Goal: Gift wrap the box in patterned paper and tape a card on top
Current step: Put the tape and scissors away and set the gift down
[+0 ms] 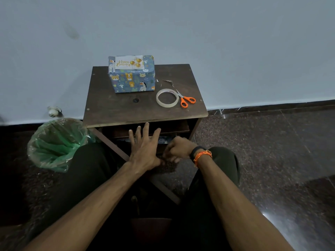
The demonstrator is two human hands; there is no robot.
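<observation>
Left hand (145,151) splayed, right hand (176,149) curled, animal-print wrapped box (132,79) beyond, card (129,62) atop.

The card (129,62) lying on top of the wrapped box (132,77) reads "Happy Birthday" in gold script, beside printed gold balloons. The inner rim of the tape roll (166,97) carries small printed lettering, too small and blurred to make out.
</observation>
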